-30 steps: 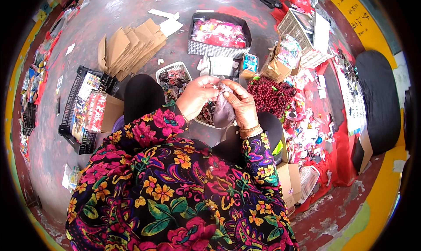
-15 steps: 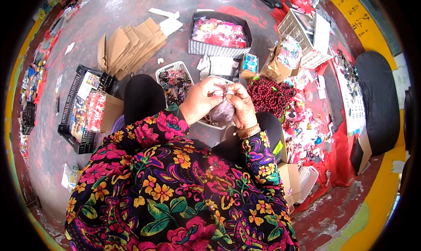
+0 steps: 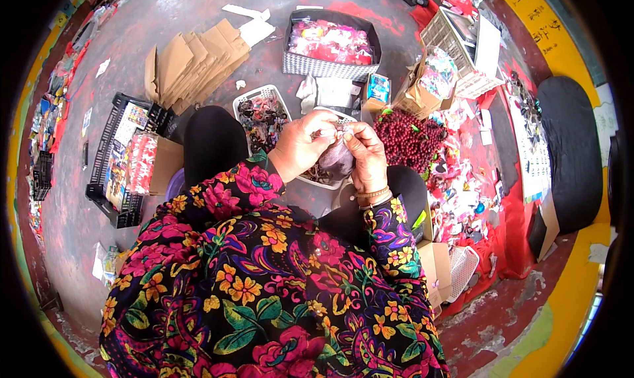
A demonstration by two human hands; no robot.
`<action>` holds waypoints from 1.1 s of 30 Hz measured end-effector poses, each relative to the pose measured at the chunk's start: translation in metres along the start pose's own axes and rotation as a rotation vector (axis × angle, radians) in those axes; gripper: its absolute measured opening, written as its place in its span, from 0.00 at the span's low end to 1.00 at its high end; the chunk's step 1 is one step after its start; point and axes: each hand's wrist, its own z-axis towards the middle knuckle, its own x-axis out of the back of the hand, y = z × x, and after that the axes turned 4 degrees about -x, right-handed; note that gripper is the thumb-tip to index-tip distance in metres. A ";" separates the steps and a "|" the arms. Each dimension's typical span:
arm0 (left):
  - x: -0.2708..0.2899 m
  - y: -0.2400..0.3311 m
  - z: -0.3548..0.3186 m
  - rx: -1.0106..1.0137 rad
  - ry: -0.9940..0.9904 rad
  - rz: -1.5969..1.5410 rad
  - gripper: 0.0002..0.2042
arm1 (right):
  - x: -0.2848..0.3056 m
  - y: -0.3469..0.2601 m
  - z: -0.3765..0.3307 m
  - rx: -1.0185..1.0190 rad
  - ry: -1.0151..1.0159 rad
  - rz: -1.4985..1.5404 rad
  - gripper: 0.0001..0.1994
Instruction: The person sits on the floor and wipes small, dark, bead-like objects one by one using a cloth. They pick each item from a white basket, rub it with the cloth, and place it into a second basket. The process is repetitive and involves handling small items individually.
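Purple crinkly clear bag point(image 3: 337, 158) pinched at top betw both hands, left hand point(image 3: 300, 147) & right hand point(image 3: 366, 156)

A small bag point(image 3: 337, 158) is pinched between the left hand point(image 3: 300, 147) and right hand point(image 3: 364, 154), with a tray point(image 3: 261, 110) set just left of the grip, beads point(image 3: 409, 137) heaped just right, and a basket point(image 3: 330, 44) placed beyond it.
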 end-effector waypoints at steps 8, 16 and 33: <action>0.006 0.003 0.003 0.271 -0.061 -0.455 0.09 | 0.010 0.005 0.002 -0.025 0.020 0.025 0.06; 0.008 -0.008 0.001 0.438 -0.083 -0.679 0.05 | -0.004 -0.003 -0.002 0.071 0.024 -0.222 0.08; 0.029 -0.013 0.012 0.394 -0.048 -1.600 0.05 | 0.006 -0.019 0.000 -0.152 0.167 0.277 0.09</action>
